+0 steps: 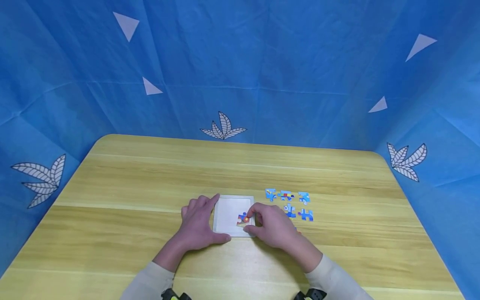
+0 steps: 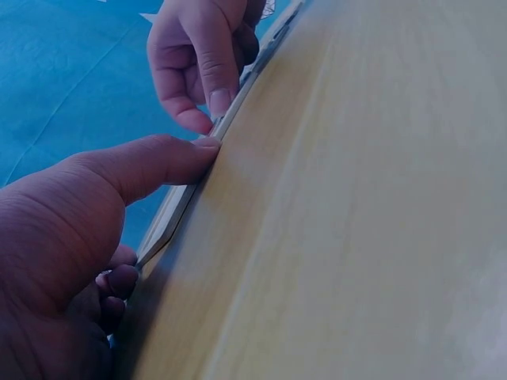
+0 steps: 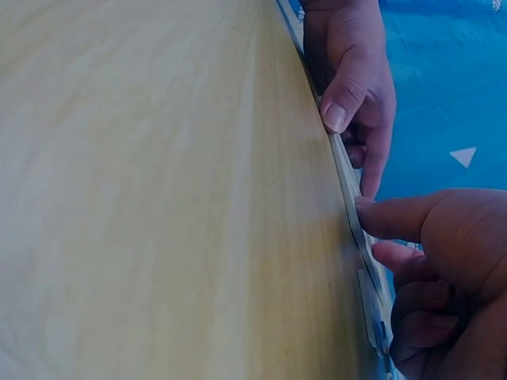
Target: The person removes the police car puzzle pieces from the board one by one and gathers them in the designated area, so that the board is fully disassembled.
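A shallow white puzzle tray (image 1: 226,215) lies flat on the wooden table. My left hand (image 1: 198,227) holds it from the left, index finger at the far left corner and thumb at the near edge. Inside the tray's lower right part is a jigsaw piece (image 1: 243,220) in blue, red and tan. My right hand (image 1: 275,225) reaches over the tray's right edge and holds that piece between thumb and index finger. In the right wrist view the thumb (image 3: 396,218) is low over the tray's rim, and the piece itself cannot be made out.
Several loose blue jigsaw pieces lie right of the tray, among them one with coloured blocks (image 1: 286,195) and one at the far right (image 1: 306,215). Another is partly hidden by my right hand. A blue cloth (image 1: 240,54) hangs behind the table (image 1: 150,175).
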The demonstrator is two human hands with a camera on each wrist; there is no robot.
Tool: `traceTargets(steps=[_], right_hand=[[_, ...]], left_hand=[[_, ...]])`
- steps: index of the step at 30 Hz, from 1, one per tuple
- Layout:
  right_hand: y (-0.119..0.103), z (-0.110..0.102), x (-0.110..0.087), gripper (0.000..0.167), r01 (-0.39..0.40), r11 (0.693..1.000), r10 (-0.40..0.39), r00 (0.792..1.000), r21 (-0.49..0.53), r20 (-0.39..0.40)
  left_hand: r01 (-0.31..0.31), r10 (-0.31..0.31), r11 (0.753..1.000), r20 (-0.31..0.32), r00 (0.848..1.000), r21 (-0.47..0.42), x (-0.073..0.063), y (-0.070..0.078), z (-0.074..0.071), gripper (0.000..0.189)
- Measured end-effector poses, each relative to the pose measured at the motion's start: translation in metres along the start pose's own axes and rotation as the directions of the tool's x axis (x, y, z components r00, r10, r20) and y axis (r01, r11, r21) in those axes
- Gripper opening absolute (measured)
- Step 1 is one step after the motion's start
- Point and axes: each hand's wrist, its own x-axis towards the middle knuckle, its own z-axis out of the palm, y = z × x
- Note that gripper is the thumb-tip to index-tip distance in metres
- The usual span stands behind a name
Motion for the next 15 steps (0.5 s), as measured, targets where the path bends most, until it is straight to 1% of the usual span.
traceTargets(steps=[9,15], right_hand=[[0.0006,0.0007,0.0,0.019,0.01,1.0,-0.011,1.0,0.022,0.015],[-0.0008,0.0006,-0.0007,0.019,0.029,1.0,-0.029,0.999,0.005,0.027]], left_hand=[[0.001,-0.001,1.0,-0.002,1.0,0.004,0.0002,-0.0002,-0.0003,0.116],[0.003,-0.003,1.0,0.0,1.0,0.007,0.0004,-0.0005,0.0,0.116]])
